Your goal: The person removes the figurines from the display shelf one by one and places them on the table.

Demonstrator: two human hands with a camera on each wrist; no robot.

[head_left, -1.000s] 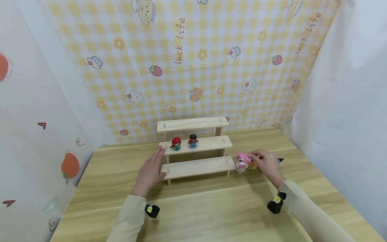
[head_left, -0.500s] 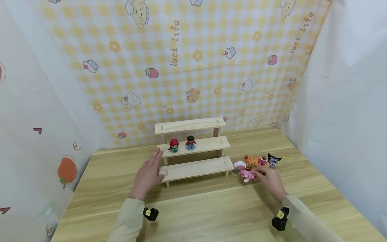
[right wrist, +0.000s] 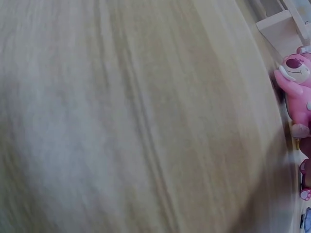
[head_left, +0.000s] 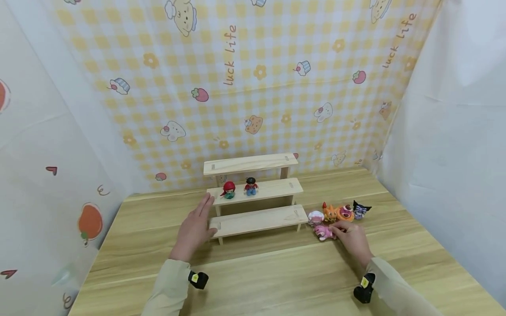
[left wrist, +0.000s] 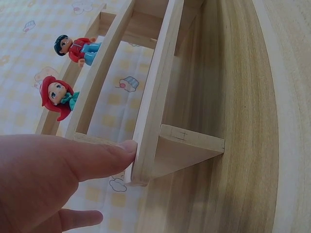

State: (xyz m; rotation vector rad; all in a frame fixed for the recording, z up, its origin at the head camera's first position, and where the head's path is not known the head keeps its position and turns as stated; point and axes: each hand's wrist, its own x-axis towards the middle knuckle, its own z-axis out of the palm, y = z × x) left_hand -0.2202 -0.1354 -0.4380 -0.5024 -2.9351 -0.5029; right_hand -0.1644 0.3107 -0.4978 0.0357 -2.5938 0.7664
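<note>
Overhead, the left hand [head_left: 193,230] lies flat, fingers straight, against the left end of the three-tier wooden display stand [head_left: 257,219], apparently steadying it; the right hand [head_left: 353,241] pinches a pink bear figurine [head_left: 324,231] lying on the table [head_left: 276,272] before a cluster of small toys [head_left: 341,212]. Left wrist: the thumb [left wrist: 104,156] presses the lowest shelf's end; a red-haired doll [left wrist: 57,96] and a dark-haired figure [left wrist: 75,48] occupy the middle tier. Right wrist: blurred, the bear [right wrist: 297,92] on its side.

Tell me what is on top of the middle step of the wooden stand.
Two small figures stand on the middle step, toward its left end: a red-haired figure and a dark-haired figure in red. The rest of that step shows bare wood; nothing covers it.
</note>
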